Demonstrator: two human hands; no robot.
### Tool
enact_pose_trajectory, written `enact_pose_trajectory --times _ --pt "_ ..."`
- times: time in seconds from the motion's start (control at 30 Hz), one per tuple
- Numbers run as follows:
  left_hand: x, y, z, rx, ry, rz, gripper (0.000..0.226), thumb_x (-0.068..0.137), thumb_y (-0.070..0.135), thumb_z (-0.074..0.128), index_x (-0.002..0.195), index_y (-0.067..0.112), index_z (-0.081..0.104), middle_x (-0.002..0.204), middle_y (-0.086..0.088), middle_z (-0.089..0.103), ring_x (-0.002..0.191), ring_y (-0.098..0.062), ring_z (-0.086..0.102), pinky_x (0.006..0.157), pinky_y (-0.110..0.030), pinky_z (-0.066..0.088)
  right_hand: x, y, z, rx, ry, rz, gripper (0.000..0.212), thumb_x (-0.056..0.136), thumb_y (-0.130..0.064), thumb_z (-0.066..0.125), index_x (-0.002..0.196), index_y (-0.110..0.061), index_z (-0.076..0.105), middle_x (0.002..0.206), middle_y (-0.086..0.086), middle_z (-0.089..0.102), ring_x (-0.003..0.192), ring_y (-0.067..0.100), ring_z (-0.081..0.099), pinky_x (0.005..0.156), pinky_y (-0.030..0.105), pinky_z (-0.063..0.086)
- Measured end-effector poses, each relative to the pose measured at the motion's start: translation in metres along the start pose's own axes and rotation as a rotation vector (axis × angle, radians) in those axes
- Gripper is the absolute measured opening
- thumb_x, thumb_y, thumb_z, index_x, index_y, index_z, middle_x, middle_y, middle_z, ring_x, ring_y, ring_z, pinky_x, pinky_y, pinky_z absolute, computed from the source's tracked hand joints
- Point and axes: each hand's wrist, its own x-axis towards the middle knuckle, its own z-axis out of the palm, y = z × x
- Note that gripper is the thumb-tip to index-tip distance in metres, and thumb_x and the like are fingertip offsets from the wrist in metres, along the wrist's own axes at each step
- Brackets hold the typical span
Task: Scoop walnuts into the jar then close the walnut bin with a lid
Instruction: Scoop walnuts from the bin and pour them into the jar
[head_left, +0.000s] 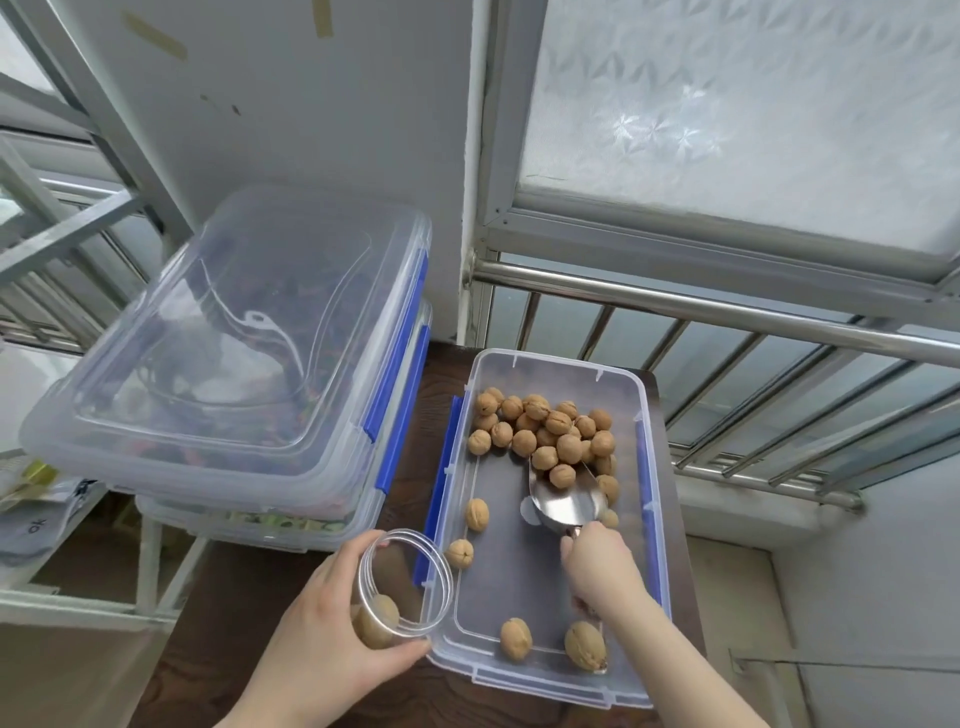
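A clear plastic bin (649, 545) with blue side clips sits open on a dark wooden table. A heap of walnuts (550, 431) fills its far end, and several loose ones lie nearer me. My right hand (602, 566) grips the handle of a metal scoop (569, 501), whose mouth is pushed into the heap with one walnut on its lip. My left hand (332, 618) holds a clear jar (400, 587), tilted toward the bin at its near-left corner. A couple of walnuts lie inside the jar.
Two stacked clear lidded boxes (234, 364) with blue clips stand to the left of the bin, close to the jar. A metal railing (727, 312) and a frosted window run behind the table. A white shelf frame (78, 608) stands at the lower left.
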Motion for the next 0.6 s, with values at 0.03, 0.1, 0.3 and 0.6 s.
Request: enact_pose_trajectory --times 0.03,0.1,0.3,0.6 --pt "0.001 -0.001 -0.001 -0.002 0.002 -0.005 0.092 0.041 0.062 0.081 0.121 0.046 0.038 0.116 0.032 0.048 0.109 0.016 0.043 0.078 -0.007 0.038 0.005 0.002 0.005 0.03 -0.001 -0.01 0.027 0.094 -0.021 0.041 0.075 -0.008 0.056 0.076 0.013 0.062 0.079 0.032 0.066 0.063 0.028 0.051" --pt "0.002 -0.001 -0.002 -0.011 0.009 -0.011 0.092 0.04 0.061 0.082 0.12 0.047 0.039 0.116 0.033 0.048 0.11 0.017 0.043 0.078 -0.005 0.037 0.014 0.008 0.013 0.091 0.04 -0.015 0.027 0.094 -0.02 0.042 0.076 -0.006 0.056 0.068 0.008 0.057 0.071 0.03 0.063 0.057 0.028 0.045" --pt "0.005 0.002 -0.006 -0.007 -0.004 -0.025 0.086 0.041 0.063 0.081 0.114 0.055 0.035 0.115 0.036 0.046 0.11 0.021 0.039 0.078 0.001 0.035 0.029 0.011 0.029 0.36 0.098 -0.023 0.021 0.093 -0.023 0.048 0.086 -0.005 0.055 0.084 0.016 0.064 0.077 0.03 0.058 0.065 0.034 0.044" --pt "0.013 0.006 -0.009 -0.023 -0.005 -0.069 0.086 0.043 0.065 0.079 0.113 0.059 0.03 0.117 0.036 0.044 0.104 0.018 0.042 0.085 -0.015 0.039 0.036 0.014 0.034 0.423 0.145 -0.112 0.02 0.096 -0.021 0.046 0.093 -0.002 0.051 0.083 0.013 0.059 0.075 0.024 0.053 0.065 0.034 0.039"
